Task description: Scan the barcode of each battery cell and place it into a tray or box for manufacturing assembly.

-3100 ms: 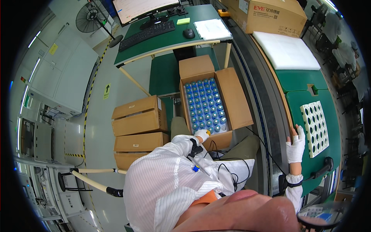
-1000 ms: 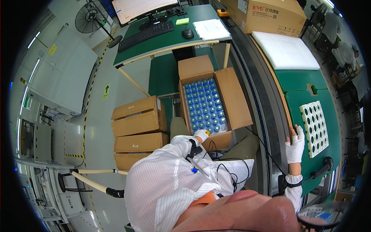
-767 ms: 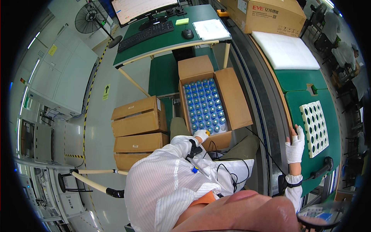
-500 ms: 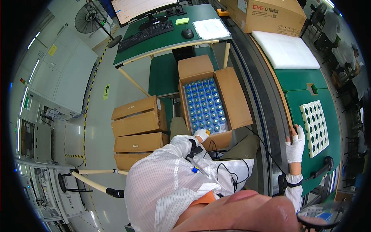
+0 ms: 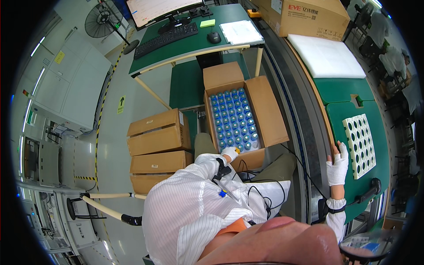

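Note:
My left hand point(image 5: 229, 153), in a white glove, is closed at the near edge of an open cardboard box point(image 5: 277, 119). A small yellow thing point(image 5: 237, 150) shows at its fingertips, too small to name. Rows of blue cylindrical cells point(image 5: 233, 115) with pale round tops stand upright in the box. Over on the green worktop point(image 5: 353, 194), my right hand point(image 5: 337, 170) lies open, fingers stretched out and partly gloved in white. Nothing is in it. Just right of its fingers is a white tray point(image 5: 361, 152) with rows of round holes.
Two closed cardboard boxes point(image 5: 159, 132) sit to the left. A black handheld scanner point(image 5: 375, 187) lies on the right worktop, beyond it white foam point(image 5: 327, 57) and a large carton point(image 5: 309, 17). Ahead is a desk with a keyboard point(image 5: 165, 40) and mouse point(image 5: 214, 38). Black cables point(image 5: 267, 201) loop across my lap.

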Motion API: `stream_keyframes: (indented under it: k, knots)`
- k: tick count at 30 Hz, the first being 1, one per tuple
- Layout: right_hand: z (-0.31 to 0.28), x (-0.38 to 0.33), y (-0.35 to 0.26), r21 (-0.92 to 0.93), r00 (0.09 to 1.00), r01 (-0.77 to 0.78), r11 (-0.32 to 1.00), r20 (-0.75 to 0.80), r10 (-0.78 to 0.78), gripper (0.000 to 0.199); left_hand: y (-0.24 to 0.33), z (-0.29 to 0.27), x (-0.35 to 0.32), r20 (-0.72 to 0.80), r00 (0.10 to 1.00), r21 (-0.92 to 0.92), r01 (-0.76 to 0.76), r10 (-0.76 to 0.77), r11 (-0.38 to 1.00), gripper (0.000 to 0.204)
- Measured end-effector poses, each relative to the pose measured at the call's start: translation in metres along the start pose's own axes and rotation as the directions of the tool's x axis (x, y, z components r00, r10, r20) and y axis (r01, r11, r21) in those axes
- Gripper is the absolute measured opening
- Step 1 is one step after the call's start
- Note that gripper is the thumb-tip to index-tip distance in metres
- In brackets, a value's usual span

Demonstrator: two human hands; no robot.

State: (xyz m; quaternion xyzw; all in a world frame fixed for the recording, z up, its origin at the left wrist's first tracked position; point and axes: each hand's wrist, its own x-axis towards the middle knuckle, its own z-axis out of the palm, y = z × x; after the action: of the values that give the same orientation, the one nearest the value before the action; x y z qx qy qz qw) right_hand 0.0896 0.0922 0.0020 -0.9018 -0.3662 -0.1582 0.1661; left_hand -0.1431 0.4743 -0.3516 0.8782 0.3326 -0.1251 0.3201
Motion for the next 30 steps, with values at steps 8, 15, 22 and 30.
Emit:
stream_keyframes:
  k: [8,15,22,30]
  knots:
    - [-0.0010,0.0000,-0.0017,0.013,1.000,-0.015,1.000,0.005,0.015,0.053,-0.0009,0.0011,0.0012,0.004,1.000,0.002,0.002,-0.002,1.000,0.034]
    - [-0.0025,0.0013,-0.0034,0.008,1.000,-0.001,1.000,0.002,0.001,0.052,-0.0023,0.0024,0.0019,-0.004,1.000,-0.014,-0.003,0.003,1.000,0.035]
    - [-0.0033,0.0011,-0.0045,0.002,1.000,-0.010,1.000,0.009,0.010,0.053,0.0010,-0.0013,0.0012,0.063,0.997,-0.004,0.052,-0.051,0.999,0.037]
    - [-0.0019,0.0008,-0.0020,-0.004,0.999,-0.015,1.000,0.033,0.015,0.053,0.0051,-0.0055,-0.0039,0.026,0.999,-0.019,0.032,-0.032,0.999,0.034]
